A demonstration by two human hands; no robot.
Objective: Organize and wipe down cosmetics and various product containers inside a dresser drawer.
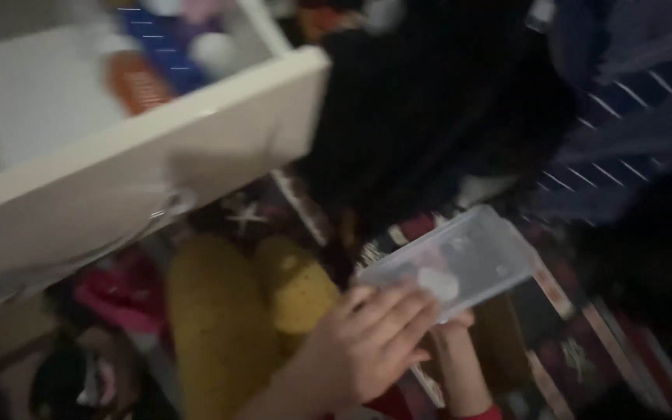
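Clear plastic box (460, 260) sits right of centre, long axis tilting up to the right, something pale inside. I see my left hand (371, 346) gripping its near end, right hand (454, 323) underneath, grip unclear. White drawer (157, 148), far left, holds blurred packages.

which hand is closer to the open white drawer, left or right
Left. The left hand grips the clear plastic box nearer the drawer; the right hand sits beyond, under the box.

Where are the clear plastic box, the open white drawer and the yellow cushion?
clear plastic box (472, 257), head view, on its flat see-through side.
open white drawer (196, 132), head view, on its front panel.
yellow cushion (219, 319), head view, on its rounded top.
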